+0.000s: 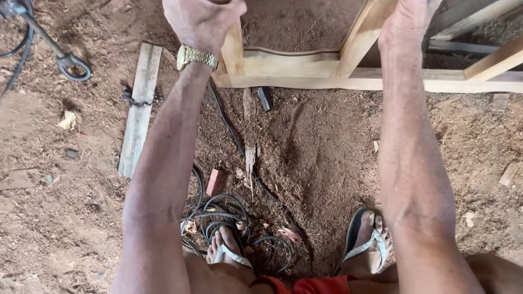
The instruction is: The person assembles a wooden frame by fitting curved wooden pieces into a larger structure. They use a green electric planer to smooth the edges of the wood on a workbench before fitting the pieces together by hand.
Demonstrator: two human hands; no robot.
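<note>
A pale wooden frame (294,68) of joined rails and uprights stands on the sawdust-covered ground at the top of the view. My left hand (201,22), with a gold watch at the wrist, is closed around the frame's left upright (233,51). Further right, my right hand (406,24) grips another upright (362,35); its fingers are partly cut off by the top edge. Both arms reach straight forward from me. My feet in flip-flops (368,245) stand below on the dirt.
A coiled black cable (229,218) lies around my left foot and runs up toward the frame. A grey plank (140,109) lies at the left. A metal clamp or hook (71,64) sits top left. Wood scraps dot the sawdust.
</note>
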